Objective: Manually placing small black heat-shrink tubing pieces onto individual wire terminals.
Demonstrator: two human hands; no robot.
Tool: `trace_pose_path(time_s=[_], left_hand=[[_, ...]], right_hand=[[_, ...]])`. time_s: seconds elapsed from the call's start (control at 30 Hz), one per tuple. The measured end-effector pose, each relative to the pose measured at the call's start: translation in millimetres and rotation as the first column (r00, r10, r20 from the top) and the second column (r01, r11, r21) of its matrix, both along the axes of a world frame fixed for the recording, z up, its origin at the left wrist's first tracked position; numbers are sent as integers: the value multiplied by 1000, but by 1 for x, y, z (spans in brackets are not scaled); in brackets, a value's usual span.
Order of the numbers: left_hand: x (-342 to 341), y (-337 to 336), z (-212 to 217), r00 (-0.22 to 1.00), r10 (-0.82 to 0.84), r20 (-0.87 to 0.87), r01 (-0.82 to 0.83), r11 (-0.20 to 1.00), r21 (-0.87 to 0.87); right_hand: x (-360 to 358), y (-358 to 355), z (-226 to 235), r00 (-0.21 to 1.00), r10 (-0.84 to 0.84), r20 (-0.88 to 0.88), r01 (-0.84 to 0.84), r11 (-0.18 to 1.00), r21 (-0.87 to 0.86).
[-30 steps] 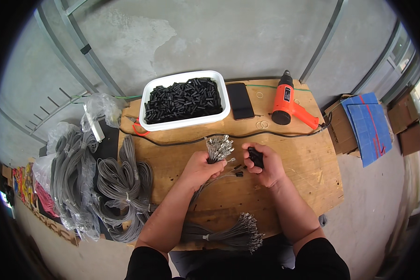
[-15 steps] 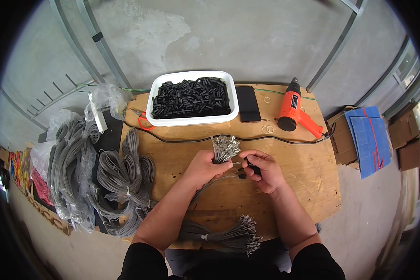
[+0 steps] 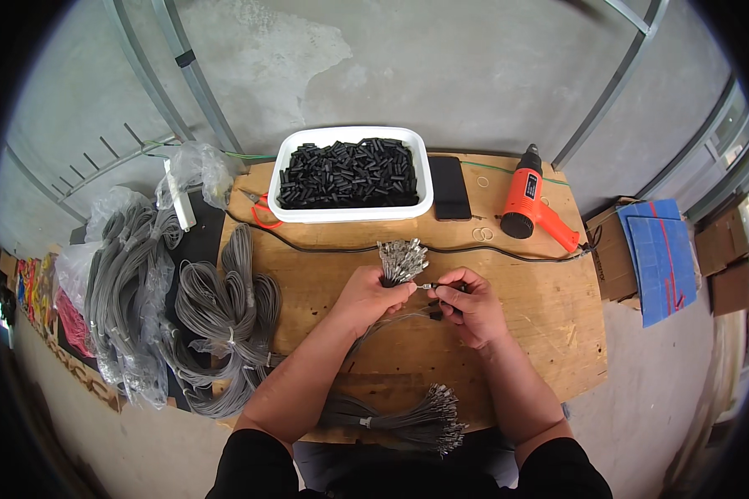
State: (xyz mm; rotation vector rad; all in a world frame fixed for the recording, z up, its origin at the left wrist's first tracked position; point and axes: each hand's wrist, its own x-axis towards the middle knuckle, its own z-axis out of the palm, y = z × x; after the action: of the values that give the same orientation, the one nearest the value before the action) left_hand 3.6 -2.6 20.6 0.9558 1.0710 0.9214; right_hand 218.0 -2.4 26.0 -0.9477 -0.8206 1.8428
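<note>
My left hand is closed round a bundle of grey wires, whose silvery metal terminals fan out above the fist. One terminal sticks out to the right from the thumb. My right hand pinches a short black sleeve, which meets the tip of that terminal; whether it is over it cannot be told. More black pieces show under the right fingers, partly hidden. Close to my body lies a second grey wire bundle, tied with a white band, its terminals to the right.
Behind my hands stands a white tub full of black sleeves. A black phone, an orange heat gun and red-handled pliers lie beside it. A black cable crosses the table. Coiled grey wires cover the left side.
My right fingers have turned the black sleeve to point left and brought it to the protruding terminal. My left hand keeps its grip on the bundle. The view has shifted slightly.
</note>
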Motion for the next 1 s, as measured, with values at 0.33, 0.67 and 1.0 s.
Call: trace_pose_path(time_s=[0.33, 0.67, 1.0], left_hand=[[0, -1, 1, 1000, 8, 22, -9, 999, 39], [-1, -1, -4, 1000, -13, -13, 14, 998, 63], [-1, -1, -2, 989, -31, -143, 46, 993, 104]], right_hand=[[-6, -4, -9, 987, -93, 129, 74, 987, 141], [-9, -6, -5, 974, -159, 161, 119, 965, 235], [-8, -5, -9, 966, -148, 212, 108, 976, 187]])
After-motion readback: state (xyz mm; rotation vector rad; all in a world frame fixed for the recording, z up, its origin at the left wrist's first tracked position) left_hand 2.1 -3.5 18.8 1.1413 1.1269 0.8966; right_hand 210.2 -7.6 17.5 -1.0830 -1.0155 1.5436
